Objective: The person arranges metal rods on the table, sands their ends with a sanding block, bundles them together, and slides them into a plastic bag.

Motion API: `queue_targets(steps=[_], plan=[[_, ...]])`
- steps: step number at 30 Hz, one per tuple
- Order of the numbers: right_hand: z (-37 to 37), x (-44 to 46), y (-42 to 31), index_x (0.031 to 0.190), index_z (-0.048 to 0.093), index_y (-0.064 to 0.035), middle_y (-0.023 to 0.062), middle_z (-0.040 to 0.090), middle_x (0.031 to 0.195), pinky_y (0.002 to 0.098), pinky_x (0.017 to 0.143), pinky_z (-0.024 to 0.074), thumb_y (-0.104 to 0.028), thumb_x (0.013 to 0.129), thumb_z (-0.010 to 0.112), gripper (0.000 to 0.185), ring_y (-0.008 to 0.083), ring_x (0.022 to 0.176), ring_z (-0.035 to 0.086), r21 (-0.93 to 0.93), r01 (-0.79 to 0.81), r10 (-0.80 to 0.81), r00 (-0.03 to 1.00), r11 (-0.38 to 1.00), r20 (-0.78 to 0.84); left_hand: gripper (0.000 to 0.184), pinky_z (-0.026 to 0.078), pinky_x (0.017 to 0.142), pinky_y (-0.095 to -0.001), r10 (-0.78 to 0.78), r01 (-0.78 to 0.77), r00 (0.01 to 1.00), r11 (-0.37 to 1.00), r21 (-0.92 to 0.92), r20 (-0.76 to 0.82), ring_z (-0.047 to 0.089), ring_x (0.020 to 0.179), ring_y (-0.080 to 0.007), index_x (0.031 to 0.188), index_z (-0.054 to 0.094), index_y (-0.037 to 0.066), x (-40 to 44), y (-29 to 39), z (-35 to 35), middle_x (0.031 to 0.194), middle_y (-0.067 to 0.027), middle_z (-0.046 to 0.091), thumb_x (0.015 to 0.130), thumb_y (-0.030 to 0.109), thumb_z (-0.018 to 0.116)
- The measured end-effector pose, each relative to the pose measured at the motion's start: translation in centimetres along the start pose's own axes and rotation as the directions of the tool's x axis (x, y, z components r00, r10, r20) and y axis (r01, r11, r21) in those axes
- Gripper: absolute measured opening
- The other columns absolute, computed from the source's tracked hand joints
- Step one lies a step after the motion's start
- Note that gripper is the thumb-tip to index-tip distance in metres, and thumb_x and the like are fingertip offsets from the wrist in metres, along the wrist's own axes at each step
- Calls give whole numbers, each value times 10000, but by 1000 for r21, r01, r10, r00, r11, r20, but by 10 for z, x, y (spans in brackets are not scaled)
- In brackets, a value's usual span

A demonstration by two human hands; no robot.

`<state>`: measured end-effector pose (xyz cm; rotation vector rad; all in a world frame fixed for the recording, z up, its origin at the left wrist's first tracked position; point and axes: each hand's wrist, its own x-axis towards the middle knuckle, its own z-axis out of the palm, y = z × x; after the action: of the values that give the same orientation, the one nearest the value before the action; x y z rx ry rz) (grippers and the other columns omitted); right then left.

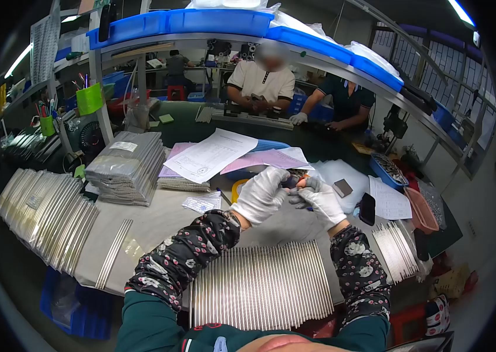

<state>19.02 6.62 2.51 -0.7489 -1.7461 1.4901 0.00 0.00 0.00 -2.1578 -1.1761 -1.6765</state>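
Note:
My left hand (261, 196), in a white glove, is closed, its fingertips round a small dark item (291, 180) whose kind I cannot make out. Close beside it, my right hand (322, 202) wears a white glove with grey fingertips. Its fingers are bent together at the same small item, and what they grip is partly hidden. Below both hands, a wide row of thin metal rods (260, 284) lies side by side on the grey work surface. Behind the hands are pink and white paper sheets (216, 154) and a clear plastic bag (342, 176).
Wrapped rod bundles (48, 211) and a stack of packed rods (127, 167) stand at left. On the right are a dark phone (367, 209), more rods (393, 251) and a pink basket (421, 209). Blue trays (218, 22) line the overhead shelf. Other people (262, 82) sit across.

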Motion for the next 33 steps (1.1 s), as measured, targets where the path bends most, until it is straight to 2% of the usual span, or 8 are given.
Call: queue_targets(steps=[7,9,13,14,17,24,28,33], plan=[[46,0,-18,1041,567,-25,62,648,932,220,682,529,-93,923,616,145,139,775,666,40,184,-185,982,982,33,185,510,714,-339,112,-124,988,986,115,102,632,793,-255,1001,575,40,13,-2,-32,892,-108,607,842,33,669],[53,-9,-25,1032,580,-37,66,660,891,227,630,533,-111,925,622,137,147,707,670,117,131,-137,989,985,48,149,505,721,-293,11,16,993,972,-235,113,617,788,-179,1003,578,30,10,-1,-37,891,-81,608,873,31,652],[72,-40,-21,1043,575,-16,95,676,863,239,596,535,-159,940,607,179,168,698,675,38,93,-94,995,995,20,151,507,763,-240,-215,342,931,799,-495,297,594,837,-98,1018,594,27,-12,27,-52,913,-13,625,899,90,663],[73,-45,-21,1029,578,-29,86,678,849,231,593,532,-158,929,628,171,157,676,670,73,92,-96,994,993,49,151,500,782,-230,-333,512,851,693,-507,405,591,850,-97,1004,609,37,-13,34,-59,912,0,627,896,117,678],[81,-63,-21,1011,580,-39,81,682,829,221,590,529,-163,912,656,176,145,650,664,117,78,-89,992,990,89,152,493,789,-227,-385,653,753,534,-537,534,590,866,-92,1000,618,44,-20,48,-77,925,-7,632,896,136,682],[11,-61,-9,1093,574,-1,105,684,867,225,620,535,-135,952,575,194,140,681,664,238,13,-31,997,971,73,137,495,766,-243,-458,770,610,538,-344,647,587,823,-95,995,616,35,24,47,-23,881,-14,621,917,143,649],[49,4,-11,1143,556,3,118,686,890,235,634,546,-132,963,543,226,149,709,675,150,57,-67,996,987,59,40,478,593,-245,-418,486,874,763,-425,248,568,650,-79,925,597,56,99,-82,-94,755,7,593,919,91,615],[13,-1,19,1089,573,-8,113,691,872,226,606,548,-148,966,535,190,153,709,685,127,-35,31,999,991,33,56,444,522,-248,-533,435,778,839,-326,-333,551,564,-84,895,619,50,174,-152,-139,685,-7,605,883,98,646]])
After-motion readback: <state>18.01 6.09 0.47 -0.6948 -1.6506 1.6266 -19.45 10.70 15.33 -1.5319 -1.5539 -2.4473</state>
